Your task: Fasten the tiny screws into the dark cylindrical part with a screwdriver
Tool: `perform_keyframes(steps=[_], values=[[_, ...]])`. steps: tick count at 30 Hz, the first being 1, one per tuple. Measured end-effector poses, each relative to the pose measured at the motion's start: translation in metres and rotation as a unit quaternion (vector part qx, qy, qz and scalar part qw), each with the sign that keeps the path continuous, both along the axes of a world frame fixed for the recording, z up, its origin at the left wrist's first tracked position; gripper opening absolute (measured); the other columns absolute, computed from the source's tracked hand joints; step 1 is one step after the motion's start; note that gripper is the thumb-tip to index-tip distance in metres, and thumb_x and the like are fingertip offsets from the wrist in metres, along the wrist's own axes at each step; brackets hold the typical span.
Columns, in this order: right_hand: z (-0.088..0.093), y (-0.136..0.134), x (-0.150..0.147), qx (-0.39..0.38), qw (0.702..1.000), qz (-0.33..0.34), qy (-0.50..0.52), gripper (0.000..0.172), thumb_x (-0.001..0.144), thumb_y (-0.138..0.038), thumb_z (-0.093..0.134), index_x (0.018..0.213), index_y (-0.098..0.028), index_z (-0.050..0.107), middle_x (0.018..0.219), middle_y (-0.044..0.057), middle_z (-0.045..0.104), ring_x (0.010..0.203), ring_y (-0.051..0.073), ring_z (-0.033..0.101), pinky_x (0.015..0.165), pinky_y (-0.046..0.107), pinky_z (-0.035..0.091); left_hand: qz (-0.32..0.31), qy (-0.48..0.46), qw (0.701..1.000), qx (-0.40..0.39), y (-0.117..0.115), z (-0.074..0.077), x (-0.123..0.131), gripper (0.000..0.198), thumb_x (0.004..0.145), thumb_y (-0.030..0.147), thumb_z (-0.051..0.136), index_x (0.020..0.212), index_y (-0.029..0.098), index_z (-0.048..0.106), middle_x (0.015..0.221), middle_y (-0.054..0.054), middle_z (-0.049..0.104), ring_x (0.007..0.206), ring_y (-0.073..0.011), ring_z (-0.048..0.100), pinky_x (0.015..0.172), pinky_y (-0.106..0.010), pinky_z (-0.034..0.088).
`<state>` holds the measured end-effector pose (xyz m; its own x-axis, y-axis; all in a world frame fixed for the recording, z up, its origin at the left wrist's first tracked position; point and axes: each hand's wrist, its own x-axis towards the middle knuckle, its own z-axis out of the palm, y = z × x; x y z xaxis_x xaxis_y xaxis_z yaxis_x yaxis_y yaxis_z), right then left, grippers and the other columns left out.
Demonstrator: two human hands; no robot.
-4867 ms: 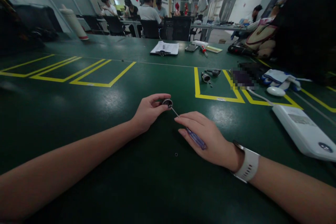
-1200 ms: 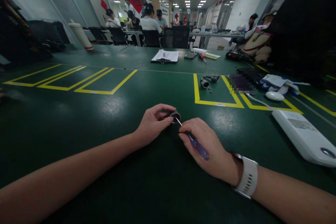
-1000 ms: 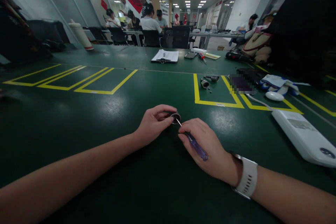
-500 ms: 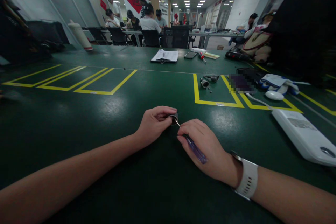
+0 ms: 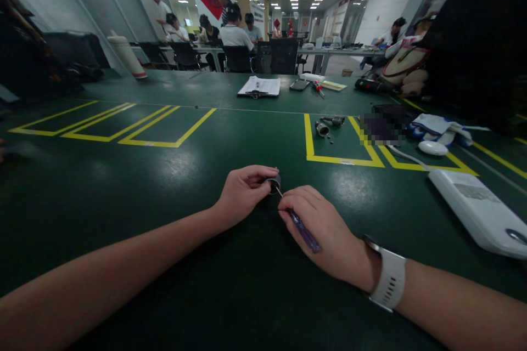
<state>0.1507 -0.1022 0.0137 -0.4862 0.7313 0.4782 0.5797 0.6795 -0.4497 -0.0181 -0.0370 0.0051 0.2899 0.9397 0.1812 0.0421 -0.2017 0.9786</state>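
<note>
Between the thumb and fingers of my left hand (image 5: pixel 246 193) is a small grey metal cup-shaped part (image 5: pixel 275 183), its open end facing my right hand. My right hand (image 5: pixel 319 225) is closed around a screwdriver (image 5: pixel 302 229) with a clear purple handle. The thin shaft points into the mouth of the metal part; its tip is hidden inside. Farther off, in a yellow-taped box, lie a similar metal cup part (image 5: pixel 321 129), a dark metal part with a stem (image 5: pixel 334 120) and some tiny pieces.
A white device (image 5: pixel 477 211) with a cable lies at the right, near a white oval object (image 5: pixel 432 148) and gloves (image 5: pixel 442 129). At the back are a clipboard (image 5: pixel 259 87), a phone (image 5: pixel 299 85) and a red screwdriver (image 5: pixel 318 88). People sit at tables beyond.
Both hands hold the same grip, the shaft still inside the metal part. The screwdriver handle has swung very slightly. A person in the far background has shifted left.
</note>
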Motion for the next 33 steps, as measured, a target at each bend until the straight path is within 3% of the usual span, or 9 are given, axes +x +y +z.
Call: perform_keyframes(steps=[24,28,33], values=[[-0.001,-0.004,0.003,-0.021,1.000,-0.015,0.013,0.013,0.087,-0.012,0.048,0.097,-0.016,0.054,0.097,0.009,0.061,0.092,0.020,0.056,0.084,0.038,0.047,0.022,-0.020,1.000,0.003,0.003,0.000,0.000,0.013,0.065,0.012,0.067,0.078,0.014,0.066,0.092,-0.006,0.071,0.083,-0.0171,0.068,0.077,-0.031,0.055],[0.000,-0.005,0.005,-0.036,0.999,-0.008,0.021,0.014,0.087,-0.013,0.049,0.099,-0.017,0.054,0.098,0.008,0.060,0.092,0.020,0.055,0.082,0.037,0.046,0.059,0.017,0.998,0.001,0.016,0.005,-0.004,0.016,0.066,0.016,0.067,0.082,0.013,0.067,0.080,-0.005,0.072,0.074,-0.0167,0.068,0.074,-0.032,0.055],[0.000,-0.003,0.004,-0.056,0.998,-0.009,0.014,0.011,0.087,-0.014,0.048,0.096,-0.016,0.054,0.095,0.007,0.060,0.089,0.019,0.054,0.080,0.036,0.046,0.144,0.030,0.989,-0.017,0.050,0.005,-0.023,0.021,0.063,0.015,0.067,0.084,0.013,0.067,0.077,-0.003,0.070,0.071,-0.0161,0.066,0.075,-0.033,0.056]])
